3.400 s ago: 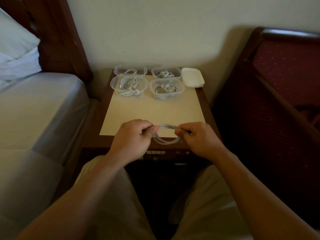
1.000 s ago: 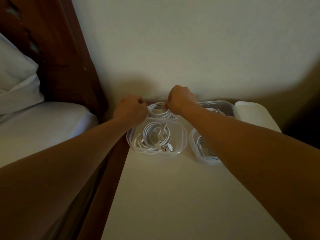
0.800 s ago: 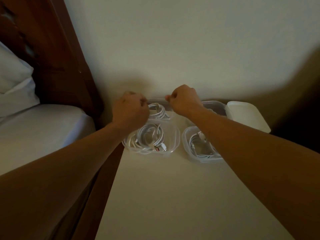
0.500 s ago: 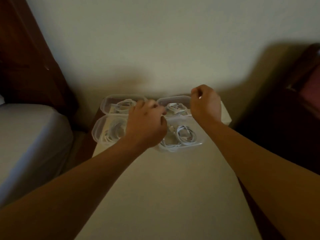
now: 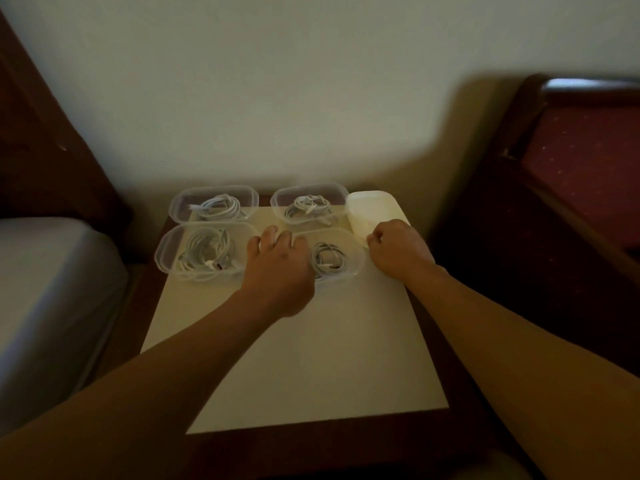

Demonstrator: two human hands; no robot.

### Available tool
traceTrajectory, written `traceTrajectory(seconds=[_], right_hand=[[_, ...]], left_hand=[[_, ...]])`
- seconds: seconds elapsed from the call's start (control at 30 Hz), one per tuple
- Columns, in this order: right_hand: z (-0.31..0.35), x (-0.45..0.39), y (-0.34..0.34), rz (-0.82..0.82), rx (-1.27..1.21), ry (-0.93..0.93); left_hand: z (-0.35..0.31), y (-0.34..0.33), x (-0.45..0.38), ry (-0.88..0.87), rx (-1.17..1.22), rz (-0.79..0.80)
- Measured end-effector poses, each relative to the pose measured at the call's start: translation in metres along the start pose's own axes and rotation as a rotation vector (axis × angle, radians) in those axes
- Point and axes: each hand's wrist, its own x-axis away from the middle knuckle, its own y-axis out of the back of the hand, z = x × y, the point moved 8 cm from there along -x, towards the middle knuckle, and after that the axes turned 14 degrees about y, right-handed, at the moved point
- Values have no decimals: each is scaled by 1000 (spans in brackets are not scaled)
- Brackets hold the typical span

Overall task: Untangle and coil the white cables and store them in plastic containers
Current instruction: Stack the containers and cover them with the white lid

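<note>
Cream tabletop (image 5: 311, 358) between bed and chair. Left hand (image 5: 278, 268) over near-right container (image 5: 353, 261), fingers loosely curled, holding nothing visible; coiled cable (image 5: 329, 261) inside. Right hand (image 5: 398, 252) fisted just beside lid stack (image 5: 372, 211); grip unclear. Beyond hands, three more containers with coils. Risk: springy coil popping out, hand nudging light tub.

Both my forearms reach forward, bare. My left hand (image 5: 278, 271) is palm down, knuckles up, fingers loosely bent forward. My right hand (image 5: 398, 252) is curled into a loose fist, thumb side toward the left.
</note>
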Motion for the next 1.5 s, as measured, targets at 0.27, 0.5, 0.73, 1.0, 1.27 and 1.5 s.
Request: traceTrajectory(seconds=[0.27,0.5,0.73,1.0,1.27,1.5], right_hand=[[14,65,3,98,183,-58],[20,94,-5,190,-72,-86],[25,101,1,187,-188,-127],[31,105,-7,263,-60,-102],[43,100,16,225,-88,-38],[114,126,14,459,-60,411]], left_hand=[[22,3,55,-40,42,-7],[39,3,104,-3,125,3],[48,1,124,-5,211,1],[47,-3,120,-9,184,21],[51,-5,114,-27,246,29],[86,8,118,362,1008,20]])
